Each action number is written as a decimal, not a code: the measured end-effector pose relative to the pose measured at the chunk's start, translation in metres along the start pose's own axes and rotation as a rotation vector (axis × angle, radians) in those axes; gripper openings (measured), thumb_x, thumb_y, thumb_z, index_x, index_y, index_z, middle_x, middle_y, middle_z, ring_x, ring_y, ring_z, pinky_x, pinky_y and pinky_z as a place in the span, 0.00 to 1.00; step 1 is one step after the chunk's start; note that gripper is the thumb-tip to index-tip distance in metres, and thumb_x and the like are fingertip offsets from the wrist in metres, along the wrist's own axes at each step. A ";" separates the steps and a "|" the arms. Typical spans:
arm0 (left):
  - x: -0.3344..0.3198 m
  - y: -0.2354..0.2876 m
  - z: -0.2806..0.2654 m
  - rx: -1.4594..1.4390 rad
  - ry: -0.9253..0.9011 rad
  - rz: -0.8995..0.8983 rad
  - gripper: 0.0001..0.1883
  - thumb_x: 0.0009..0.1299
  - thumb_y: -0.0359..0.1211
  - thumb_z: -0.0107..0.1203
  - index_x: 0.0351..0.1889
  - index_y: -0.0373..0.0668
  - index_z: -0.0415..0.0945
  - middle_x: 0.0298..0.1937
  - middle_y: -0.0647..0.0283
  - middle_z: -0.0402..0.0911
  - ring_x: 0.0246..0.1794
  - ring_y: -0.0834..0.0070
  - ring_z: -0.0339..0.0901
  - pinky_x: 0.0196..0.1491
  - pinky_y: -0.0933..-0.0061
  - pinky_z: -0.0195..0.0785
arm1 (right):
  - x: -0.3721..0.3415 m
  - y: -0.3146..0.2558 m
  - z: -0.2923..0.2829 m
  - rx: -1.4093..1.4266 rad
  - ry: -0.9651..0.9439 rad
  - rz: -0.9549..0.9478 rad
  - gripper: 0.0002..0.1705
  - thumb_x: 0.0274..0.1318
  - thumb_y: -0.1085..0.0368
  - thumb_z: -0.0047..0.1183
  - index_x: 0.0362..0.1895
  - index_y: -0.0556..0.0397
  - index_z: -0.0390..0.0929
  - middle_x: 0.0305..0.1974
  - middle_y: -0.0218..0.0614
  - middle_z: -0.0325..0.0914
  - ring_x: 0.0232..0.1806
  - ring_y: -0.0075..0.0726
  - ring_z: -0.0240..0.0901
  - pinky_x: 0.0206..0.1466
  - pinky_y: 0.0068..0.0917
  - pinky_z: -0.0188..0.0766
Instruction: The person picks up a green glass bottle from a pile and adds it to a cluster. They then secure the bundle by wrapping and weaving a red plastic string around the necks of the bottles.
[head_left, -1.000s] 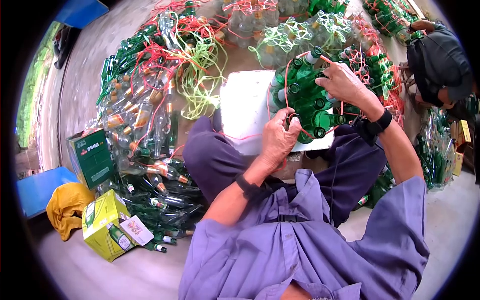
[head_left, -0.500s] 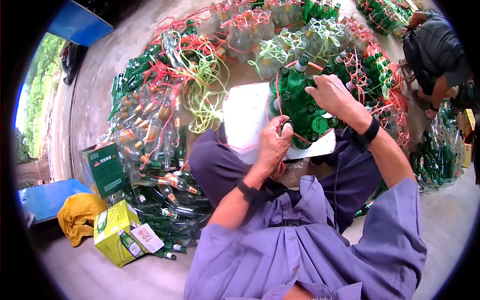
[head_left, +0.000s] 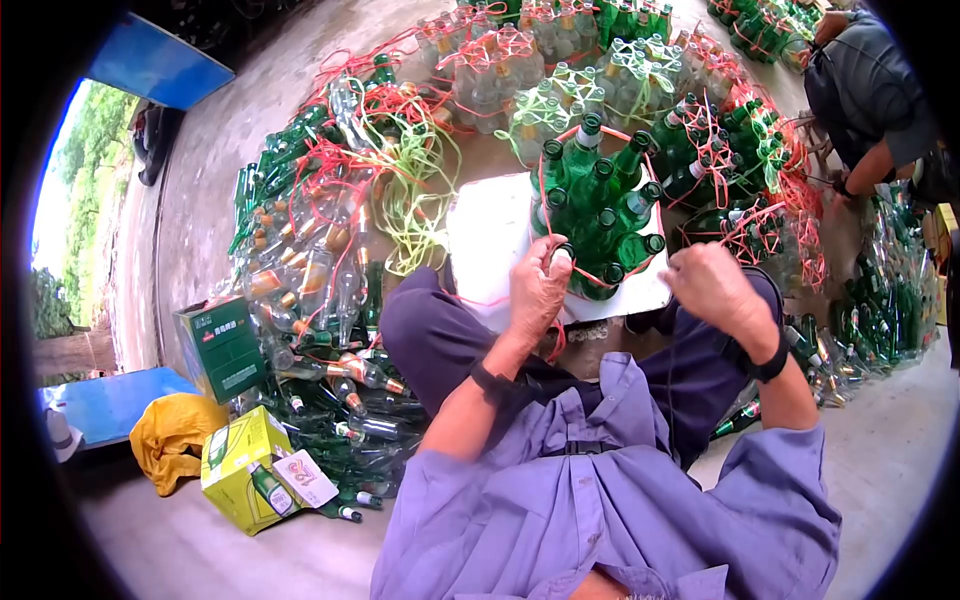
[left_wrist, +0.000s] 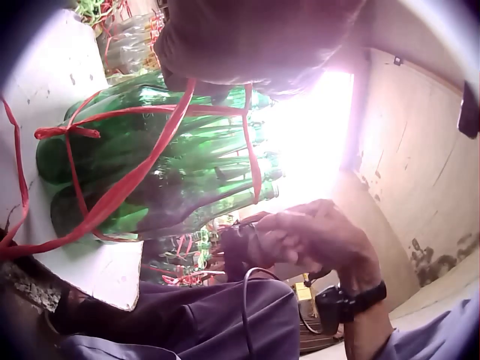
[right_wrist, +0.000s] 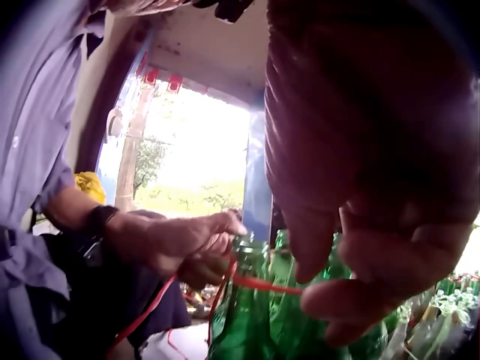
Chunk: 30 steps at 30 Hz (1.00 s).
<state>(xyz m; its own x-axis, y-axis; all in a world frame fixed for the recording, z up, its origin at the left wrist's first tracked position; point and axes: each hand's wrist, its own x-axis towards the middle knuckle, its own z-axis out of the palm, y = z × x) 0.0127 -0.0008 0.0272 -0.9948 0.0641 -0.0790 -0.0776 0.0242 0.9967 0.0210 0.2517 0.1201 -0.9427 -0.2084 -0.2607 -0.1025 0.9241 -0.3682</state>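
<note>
A bundle of green glass bottles stands upright on a white board between the person's knees. Red plastic twine is looped around the bottle necks and bodies, with a small knot low on one side. My left hand grips the twine at the near-left bottle, its thumb by that bottle's mouth; a length runs down from its fingers. To the right of the bundle is my right hand, apart from the bottles in the head view, fingers loosely curled with nothing visible in them.
Loose bottles heap at the left, with a tangle of green twine. Tied bundles stand behind the board. A yellow carton and a green carton lie front left. Another person bends at the far right.
My right hand has left the twine and bottle tops on the bundle's far right side and come back toward the body. My left hand keeps its grip at the near-left bottle.
</note>
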 end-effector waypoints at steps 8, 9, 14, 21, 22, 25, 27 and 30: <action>0.003 -0.007 -0.003 0.027 -0.014 0.033 0.15 0.75 0.36 0.51 0.51 0.33 0.78 0.37 0.68 0.79 0.36 0.84 0.73 0.39 0.80 0.70 | -0.011 -0.008 0.022 0.170 -0.258 -0.115 0.22 0.54 0.58 0.63 0.40 0.68 0.77 0.32 0.62 0.81 0.38 0.67 0.80 0.42 0.51 0.75; 0.003 -0.006 -0.002 0.020 -0.004 0.010 0.16 0.75 0.38 0.54 0.50 0.32 0.77 0.35 0.66 0.80 0.36 0.82 0.74 0.40 0.78 0.71 | -0.013 -0.010 0.008 0.128 -0.329 -0.117 0.25 0.56 0.58 0.62 0.49 0.69 0.78 0.35 0.61 0.83 0.41 0.65 0.81 0.45 0.49 0.77; 0.003 -0.004 -0.002 -0.001 0.001 0.003 0.18 0.74 0.40 0.56 0.48 0.32 0.77 0.33 0.65 0.80 0.35 0.81 0.75 0.41 0.76 0.71 | -0.034 -0.013 -0.100 0.238 -0.442 -0.112 0.20 0.54 0.63 0.64 0.46 0.66 0.80 0.35 0.54 0.85 0.34 0.49 0.85 0.41 0.39 0.79; 0.003 -0.003 -0.004 0.042 -0.029 0.027 0.17 0.74 0.38 0.53 0.50 0.33 0.78 0.36 0.69 0.78 0.35 0.83 0.73 0.40 0.80 0.69 | -0.078 -0.048 -0.231 0.211 -0.183 0.276 0.27 0.47 0.68 0.69 0.52 0.67 0.79 0.30 0.38 0.82 0.21 0.22 0.78 0.23 0.20 0.72; 0.003 -0.003 -0.005 0.040 -0.029 0.024 0.17 0.74 0.38 0.53 0.50 0.33 0.78 0.36 0.69 0.78 0.35 0.83 0.73 0.40 0.80 0.69 | -0.084 -0.037 -0.228 0.210 -0.186 0.278 0.27 0.47 0.68 0.69 0.52 0.67 0.79 0.30 0.38 0.82 0.21 0.22 0.78 0.23 0.20 0.72; 0.003 -0.005 -0.005 0.067 -0.034 0.014 0.18 0.75 0.39 0.53 0.51 0.33 0.78 0.36 0.69 0.78 0.35 0.83 0.73 0.40 0.80 0.69 | -0.106 -0.036 -0.225 0.442 -0.257 0.218 0.33 0.44 0.65 0.73 0.56 0.66 0.79 0.29 0.41 0.84 0.18 0.21 0.78 0.19 0.21 0.72; 0.003 -0.007 -0.005 0.019 -0.033 0.005 0.18 0.75 0.40 0.53 0.51 0.33 0.78 0.37 0.69 0.78 0.36 0.83 0.73 0.41 0.80 0.69 | -0.091 -0.033 -0.210 0.180 -0.492 0.149 0.31 0.42 0.66 0.73 0.53 0.65 0.81 0.28 0.42 0.85 0.21 0.29 0.81 0.24 0.26 0.75; 0.002 -0.008 -0.005 0.004 -0.036 -0.010 0.18 0.75 0.40 0.54 0.51 0.33 0.78 0.38 0.69 0.78 0.37 0.83 0.73 0.41 0.80 0.70 | -0.089 0.023 -0.189 -0.132 -0.409 0.076 0.24 0.42 0.69 0.70 0.47 0.64 0.83 0.27 0.43 0.85 0.24 0.36 0.82 0.29 0.30 0.75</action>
<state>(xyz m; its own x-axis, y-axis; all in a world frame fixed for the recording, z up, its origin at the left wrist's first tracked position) 0.0106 -0.0055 0.0189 -0.9909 0.1001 -0.0897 -0.0872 0.0288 0.9958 0.0426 0.3517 0.3034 -0.7485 -0.2234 -0.6244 -0.1026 0.9692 -0.2238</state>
